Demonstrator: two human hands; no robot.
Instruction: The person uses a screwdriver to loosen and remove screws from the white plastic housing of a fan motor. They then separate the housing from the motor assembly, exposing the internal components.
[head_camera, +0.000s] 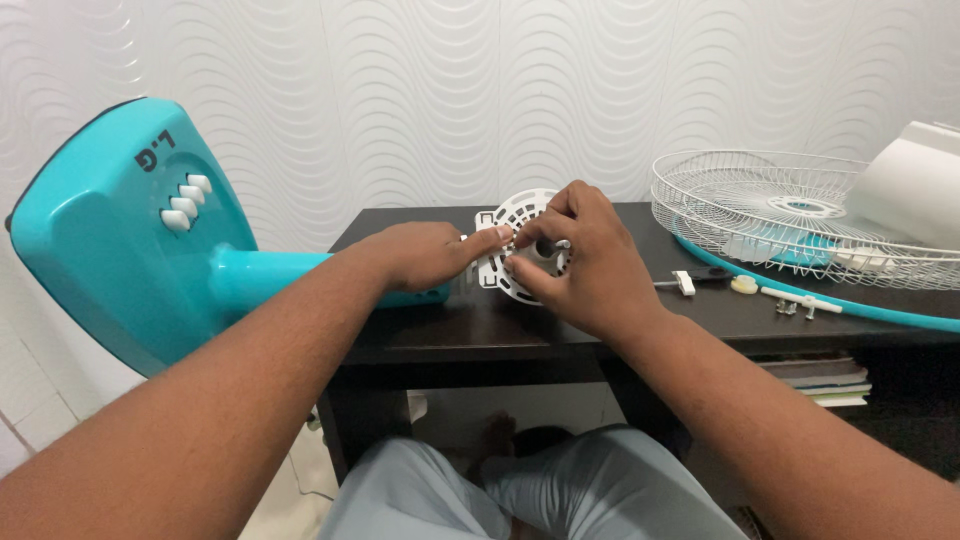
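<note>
Head camera view, nearest first: pale grey trousered knees (520, 490) sit under the front edge of a dark wooden table (470, 340), and two bare forearms reach over that edge. The left hand (425, 255) lies near the middle of the table, its fingers stretched to touch the left rim of a round white perforated plastic disc (505, 225), which stands tilted on edge there, at the end of a turquoise plastic fan stem (265, 275). The right hand (585, 260) curls around the disc's right side, thumb and fingers pinching a small pale round hub (545, 255) at its centre (how tightly, I cannot tell). Off the table's left edge hangs the turquoise fan base with white push buttons (115, 235). To the right, near the front edge, lie a small white plastic clip (684, 283), a cream round knob (743, 285) and a white T-shaped piece (797, 301). Toward the right rear corner rests a white wire fan guard with a turquoise rim (770, 215), beside it a white plastic housing (915, 185). Books (825, 380) sit on a shelf below. Behind everything stands a white wavy-patterned wall (450, 90).
</note>
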